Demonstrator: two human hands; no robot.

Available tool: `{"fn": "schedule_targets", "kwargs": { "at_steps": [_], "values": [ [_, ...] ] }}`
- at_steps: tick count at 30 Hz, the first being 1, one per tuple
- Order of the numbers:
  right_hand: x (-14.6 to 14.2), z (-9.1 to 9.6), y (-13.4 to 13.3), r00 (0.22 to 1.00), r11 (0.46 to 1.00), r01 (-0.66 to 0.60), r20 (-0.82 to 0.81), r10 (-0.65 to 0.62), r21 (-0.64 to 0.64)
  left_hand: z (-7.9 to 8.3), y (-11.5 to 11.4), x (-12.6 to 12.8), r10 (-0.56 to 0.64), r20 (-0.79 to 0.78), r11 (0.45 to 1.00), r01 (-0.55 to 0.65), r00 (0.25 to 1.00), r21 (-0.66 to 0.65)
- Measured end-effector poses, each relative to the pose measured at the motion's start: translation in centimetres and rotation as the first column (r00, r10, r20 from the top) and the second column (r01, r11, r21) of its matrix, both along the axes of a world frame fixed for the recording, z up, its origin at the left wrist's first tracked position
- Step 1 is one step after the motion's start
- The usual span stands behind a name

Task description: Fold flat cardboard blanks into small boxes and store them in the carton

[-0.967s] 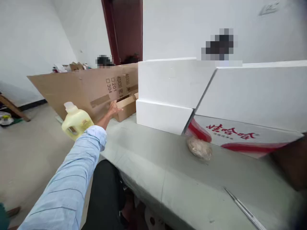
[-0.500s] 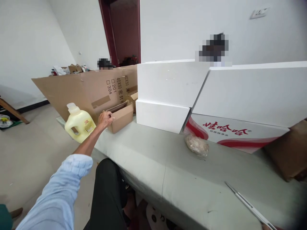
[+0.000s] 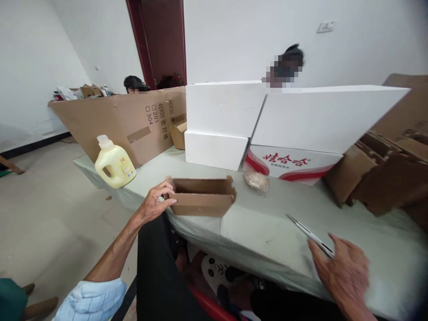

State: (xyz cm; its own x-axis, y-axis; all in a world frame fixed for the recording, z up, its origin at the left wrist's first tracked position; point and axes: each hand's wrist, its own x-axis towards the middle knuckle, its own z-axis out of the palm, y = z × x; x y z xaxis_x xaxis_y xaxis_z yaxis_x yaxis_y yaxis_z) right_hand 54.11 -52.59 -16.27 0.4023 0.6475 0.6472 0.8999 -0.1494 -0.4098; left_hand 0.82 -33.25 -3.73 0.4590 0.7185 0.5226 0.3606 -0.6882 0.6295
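My left hand [image 3: 159,203] grips the left end of a small open-topped cardboard box [image 3: 200,206], its thumb on the front wall. The box stands upright at the table's near edge, and its inside is mostly in shadow. My right hand [image 3: 341,267] is over the table at the lower right, thumb and fingers apart. Between thumb and forefinger lies the rear end of silver tweezers [image 3: 307,232], whose points face away to the left. A clear plastic bag of pale contents [image 3: 257,181] sits beyond the box, to its right.
Stacked white boxes [image 3: 220,111] and a red-and-white printed carton [image 3: 284,165] line the table's back. A big cardboard sheet [image 3: 100,116] and a yellow jug [image 3: 115,165] are at left. Brown cartons [image 3: 371,169] stand right. Two people [image 3: 284,67] are behind the boxes.
My left hand has brought the small box rightward and nearer, away from the cardboard sheet. My right hand has come into view around the tweezers' end. The view has shifted right.
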Motion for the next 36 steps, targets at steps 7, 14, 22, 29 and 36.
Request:
{"fn": "schedule_targets", "kwargs": {
  "at_steps": [7, 14, 22, 29, 36],
  "values": [
    [-9.4, 4.8, 1.6, 0.723, 0.772, -0.634, -0.393, 0.568, -0.051, 0.6, -2.3, 4.2, -0.282, -0.054, 0.958, 0.277, 0.958, -0.078],
    [-12.1, 8.3, 1.1, 0.784, 0.791, -0.611, -0.146, 0.603, -0.015, 2.1, -3.4, 4.8, -0.409, -0.208, 0.908, 0.373, 0.889, -0.191],
    [-11.9, 13.8, 1.9, 0.677, 0.732, -0.587, 0.285, 0.678, -0.346, 3.3, -3.9, 6.6, -0.188, -0.575, 0.934, 0.326, 0.797, 0.145],
    [-10.4, 13.9, 4.7, 0.689, 0.682, -0.605, 0.159, 0.707, -0.411, 3.0, -4.2, 6.9, -0.18, -0.581, 0.92, 0.346, 0.793, 0.187],
    [-7.6, 12.7, 4.2, 0.716, 0.643, -0.687, -0.163, 0.679, -0.337, 2.2, -4.7, 6.5, -0.176, -0.573, 0.914, 0.348, 0.801, 0.207]
  ]
}}
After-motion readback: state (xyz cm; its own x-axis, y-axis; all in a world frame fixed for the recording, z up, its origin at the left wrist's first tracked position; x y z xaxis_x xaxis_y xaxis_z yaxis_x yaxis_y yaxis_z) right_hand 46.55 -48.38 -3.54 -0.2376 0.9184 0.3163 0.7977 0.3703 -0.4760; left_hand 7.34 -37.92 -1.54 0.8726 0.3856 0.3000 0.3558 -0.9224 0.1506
